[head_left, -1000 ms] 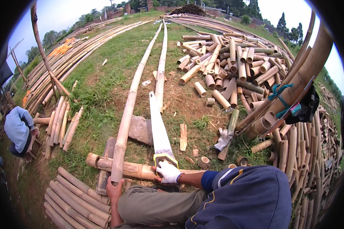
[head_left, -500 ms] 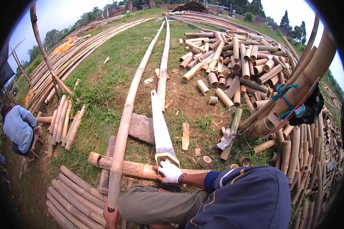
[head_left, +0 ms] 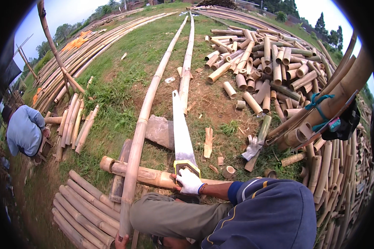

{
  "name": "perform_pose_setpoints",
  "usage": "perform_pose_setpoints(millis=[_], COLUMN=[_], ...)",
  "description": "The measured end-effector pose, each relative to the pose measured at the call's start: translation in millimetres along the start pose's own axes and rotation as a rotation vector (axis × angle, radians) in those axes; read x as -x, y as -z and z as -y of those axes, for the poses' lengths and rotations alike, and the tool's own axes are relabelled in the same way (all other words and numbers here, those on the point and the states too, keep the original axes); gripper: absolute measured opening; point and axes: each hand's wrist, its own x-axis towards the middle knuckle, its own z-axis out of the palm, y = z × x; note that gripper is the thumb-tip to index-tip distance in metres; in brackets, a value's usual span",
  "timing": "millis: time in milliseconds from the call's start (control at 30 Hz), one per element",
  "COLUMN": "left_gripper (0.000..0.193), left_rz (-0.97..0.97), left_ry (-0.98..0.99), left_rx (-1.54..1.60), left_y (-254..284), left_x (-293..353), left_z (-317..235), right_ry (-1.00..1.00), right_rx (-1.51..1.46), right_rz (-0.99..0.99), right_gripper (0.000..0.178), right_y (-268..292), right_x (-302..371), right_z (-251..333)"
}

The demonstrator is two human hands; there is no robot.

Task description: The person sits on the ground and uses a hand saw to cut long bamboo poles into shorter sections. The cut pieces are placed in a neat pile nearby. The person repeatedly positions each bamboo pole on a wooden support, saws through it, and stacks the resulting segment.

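My right hand [head_left: 190, 181], in a white work glove, is closed round the yellow-and-black handle of a hand saw [head_left: 183, 137]. The saw's blade points away from me, over the ground beyond a crosswise bamboo log [head_left: 149, 174]. A long bamboo pole [head_left: 142, 124] rests across that log and runs far out over the grass. At the lower edge my left hand [head_left: 121, 242], bare and mostly cut off by the picture, grips the pole's near end. My bent leg is just right of the pole.
Cut bamboo pieces [head_left: 83, 211] lie in a row at lower left. A big heap of short bamboo tubes [head_left: 274, 62] stands at far right, with a loose glove [head_left: 252, 148] nearer. Another person [head_left: 25, 130] sits at left. A second long pole [head_left: 187, 70] lies alongside the first.
The view has shifted a little, so the scene sits farther right. The long pole's near end and my left hand are lower in the picture. My right hand still holds the saw.
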Motion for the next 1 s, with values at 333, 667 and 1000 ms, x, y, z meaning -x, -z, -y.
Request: perform_pose_setpoints(millis=[333,667,1000], left_gripper=[0.116,0.100,0.078], left_rz=[-0.272,-0.448,-0.485], left_ry=[-0.208,-0.307,-0.388], left_rx=[-0.624,-1.009,-0.915], left_y=[-44,-73,-74], left_x=[-8,-22,6], left_z=[-85,-62,-66], right_ry=[0.054,0.035,0.010], right_rx=[0.026,0.110,0.129], right_rz=[-0.066,-0.127,-0.086], right_gripper=[0.066,0.072,0.077], right_y=[-8,-20,-28], right_x=[-5,-5,-10], right_z=[5,3,2])
